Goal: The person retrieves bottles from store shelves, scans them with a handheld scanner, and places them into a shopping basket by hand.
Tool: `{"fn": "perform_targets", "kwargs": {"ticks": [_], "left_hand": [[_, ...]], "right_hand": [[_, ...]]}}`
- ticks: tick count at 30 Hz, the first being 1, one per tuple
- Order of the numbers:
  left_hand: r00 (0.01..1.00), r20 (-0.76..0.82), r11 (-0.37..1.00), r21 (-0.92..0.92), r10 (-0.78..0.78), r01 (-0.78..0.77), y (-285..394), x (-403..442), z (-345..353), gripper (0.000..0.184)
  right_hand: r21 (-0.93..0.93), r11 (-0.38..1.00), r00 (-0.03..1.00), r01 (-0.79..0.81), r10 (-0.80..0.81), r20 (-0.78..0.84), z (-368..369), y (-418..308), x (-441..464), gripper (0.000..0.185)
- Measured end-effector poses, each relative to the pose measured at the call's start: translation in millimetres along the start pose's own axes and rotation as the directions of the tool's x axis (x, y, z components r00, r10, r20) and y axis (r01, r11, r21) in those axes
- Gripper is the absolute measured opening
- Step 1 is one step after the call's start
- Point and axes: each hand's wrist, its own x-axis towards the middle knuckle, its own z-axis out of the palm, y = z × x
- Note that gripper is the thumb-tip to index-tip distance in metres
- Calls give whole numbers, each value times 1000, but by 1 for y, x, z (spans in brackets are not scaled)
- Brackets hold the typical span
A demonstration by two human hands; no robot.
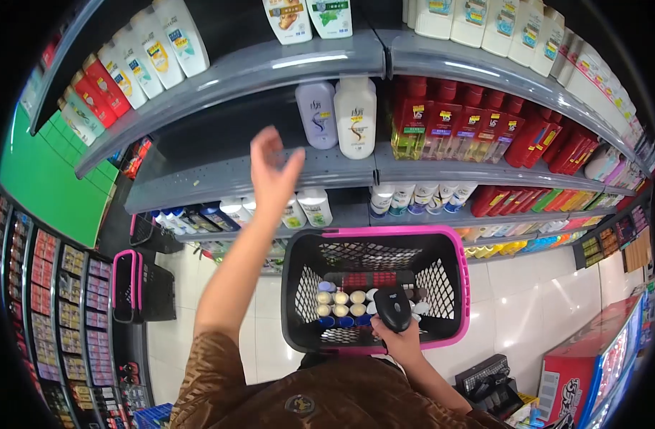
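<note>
My left hand (271,171) is stretched out in front of the middle shelf, thumb spread from the fingers, with nothing in it. To its right stand a lilac shampoo bottle (316,116) and a white shampoo bottle (356,121), both upright and apart from my hand. Low over the basket, my right hand (401,342) is wrapped round the handle of a black barcode scanner (393,307). The large black basket with a pink rim (377,231) is below the shelves. Several bottles with cream caps (341,297) are packed inside it; the scanner covers some of them.
White bottles (177,39) line the upper shelf, and red pump bottles (442,121) fill the middle shelf's right side. Another black basket with a pink handle (145,286) is on the floor at left. A red box (559,386) and black crate (488,382) lie lower right.
</note>
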Motion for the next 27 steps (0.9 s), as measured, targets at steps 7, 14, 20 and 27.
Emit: {"fn": "perform_targets", "kwargs": {"ticks": [7, 14, 20, 27], "left_hand": [[945, 254, 946, -191, -208, 260, -33, 74, 57, 88], [984, 57, 985, -26, -168, 170, -40, 47, 30, 50], [1000, -6, 973, 228, -14, 15, 38, -66, -55, 55], [632, 515, 588, -273, -579, 762, 107, -218, -64, 49]], "right_hand": [[-52, 999, 997, 0, -4, -72, -16, -19, -20, 15], [-63, 997, 994, -44, 37, -101, -23, -13, -31, 13], [-49, 997, 998, -59, 59, 2, -27, -23, -26, 25], [76, 997, 979, 2, -17, 201, -7, -34, -17, 45]]}}
